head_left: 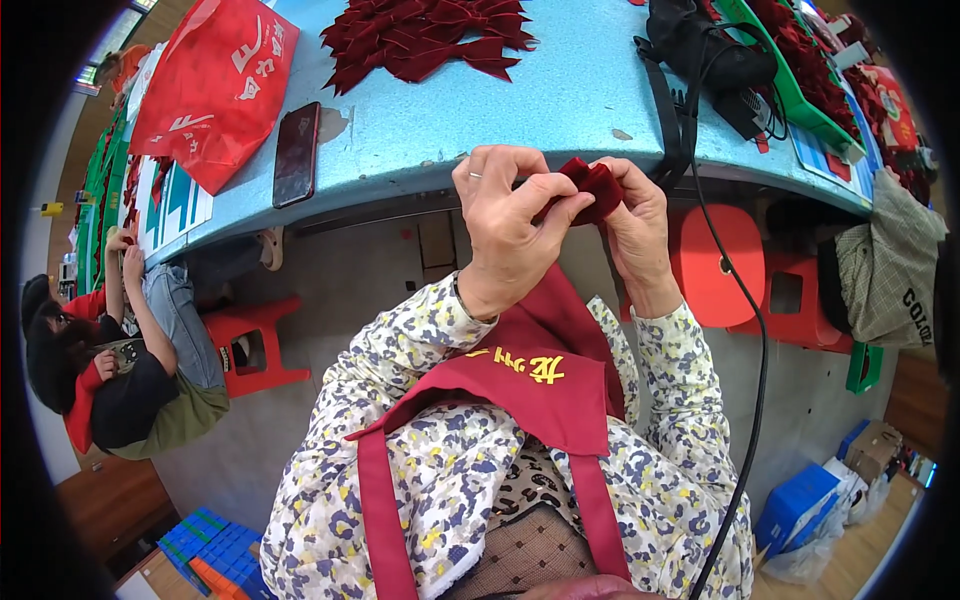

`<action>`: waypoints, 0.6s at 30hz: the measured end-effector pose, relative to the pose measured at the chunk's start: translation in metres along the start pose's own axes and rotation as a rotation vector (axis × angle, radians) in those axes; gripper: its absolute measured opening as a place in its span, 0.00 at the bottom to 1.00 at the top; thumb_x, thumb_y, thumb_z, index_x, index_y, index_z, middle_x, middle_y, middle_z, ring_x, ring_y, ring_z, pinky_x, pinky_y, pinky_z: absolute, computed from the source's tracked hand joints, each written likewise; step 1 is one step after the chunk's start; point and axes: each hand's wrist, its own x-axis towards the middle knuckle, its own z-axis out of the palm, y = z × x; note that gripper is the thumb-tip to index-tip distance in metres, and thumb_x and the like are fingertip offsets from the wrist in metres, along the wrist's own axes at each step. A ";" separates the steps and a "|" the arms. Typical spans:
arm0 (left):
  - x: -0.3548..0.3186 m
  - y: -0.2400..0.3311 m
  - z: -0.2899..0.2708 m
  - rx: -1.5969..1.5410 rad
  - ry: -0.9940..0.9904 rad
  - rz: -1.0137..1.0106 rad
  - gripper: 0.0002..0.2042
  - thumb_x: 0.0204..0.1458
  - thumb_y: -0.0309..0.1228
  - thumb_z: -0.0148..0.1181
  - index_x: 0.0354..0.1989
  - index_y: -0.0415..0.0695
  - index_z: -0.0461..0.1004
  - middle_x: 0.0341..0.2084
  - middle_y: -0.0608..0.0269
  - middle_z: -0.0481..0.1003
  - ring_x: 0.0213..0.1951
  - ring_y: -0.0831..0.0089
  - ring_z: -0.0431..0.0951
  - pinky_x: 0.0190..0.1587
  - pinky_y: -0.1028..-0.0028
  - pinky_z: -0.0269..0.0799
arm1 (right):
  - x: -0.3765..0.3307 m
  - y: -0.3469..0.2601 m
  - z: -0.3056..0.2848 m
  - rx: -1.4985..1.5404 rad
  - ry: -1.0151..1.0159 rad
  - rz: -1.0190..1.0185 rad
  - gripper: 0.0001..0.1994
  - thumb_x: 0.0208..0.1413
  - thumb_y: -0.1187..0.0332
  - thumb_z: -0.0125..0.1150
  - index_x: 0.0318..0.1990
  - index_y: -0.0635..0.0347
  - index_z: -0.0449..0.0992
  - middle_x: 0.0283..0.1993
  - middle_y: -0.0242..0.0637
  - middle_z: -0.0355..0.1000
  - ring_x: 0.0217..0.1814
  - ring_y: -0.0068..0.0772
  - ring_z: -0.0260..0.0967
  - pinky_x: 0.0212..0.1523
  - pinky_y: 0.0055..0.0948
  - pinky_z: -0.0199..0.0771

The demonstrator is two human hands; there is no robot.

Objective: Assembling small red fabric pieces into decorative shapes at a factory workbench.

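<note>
Between my two hands, just past the table's near edge, is a folded piece of dark red velvet ribbon (597,190). My left hand (515,215) pinches its left side between thumb and forefinger, and a ring shows on one finger. On the other side, my right hand (638,220) grips the ribbon with thumb and fingers. Part of the ribbon is hidden behind my fingers. Farther back on the blue table (400,135) lies a pile of dark red velvet bows (425,40).
A red plastic bag (215,95) and a dark phone (296,155) lie left. A black bag (710,50) with a hanging black cable (755,330) and a green crate (800,90) of red pieces are right. Red stools (715,265) stand below. Another person (130,350) sits left.
</note>
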 end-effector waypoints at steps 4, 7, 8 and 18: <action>-0.004 -0.004 0.001 -0.002 0.015 -0.034 0.10 0.33 0.25 0.71 0.26 0.45 0.76 0.27 0.67 0.69 0.33 0.70 0.67 0.37 0.72 0.60 | 0.000 0.001 0.006 -0.005 0.049 -0.017 0.11 0.54 0.69 0.61 0.42 0.63 0.72 0.38 0.28 0.72 0.37 0.15 0.69 0.37 0.15 0.72; -0.007 -0.004 0.000 -0.020 0.013 -0.072 0.10 0.33 0.25 0.70 0.27 0.45 0.76 0.28 0.67 0.69 0.34 0.70 0.67 0.38 0.72 0.59 | 0.000 0.002 0.006 0.018 0.052 0.010 0.10 0.54 0.69 0.61 0.42 0.63 0.72 0.38 0.28 0.72 0.37 0.15 0.69 0.38 0.15 0.72; -0.008 -0.003 -0.001 -0.019 0.007 -0.084 0.10 0.34 0.25 0.70 0.27 0.45 0.76 0.28 0.67 0.69 0.34 0.70 0.67 0.38 0.72 0.59 | 0.000 0.004 0.005 0.015 0.052 0.019 0.10 0.54 0.69 0.60 0.42 0.63 0.72 0.38 0.28 0.72 0.37 0.14 0.69 0.38 0.16 0.72; -0.009 -0.004 -0.002 0.005 -0.012 -0.085 0.08 0.36 0.25 0.68 0.26 0.43 0.75 0.31 0.63 0.69 0.37 0.68 0.66 0.40 0.70 0.59 | 0.001 0.012 0.004 0.009 0.028 0.031 0.09 0.56 0.74 0.56 0.43 0.64 0.69 0.41 0.32 0.71 0.42 0.19 0.69 0.45 0.20 0.71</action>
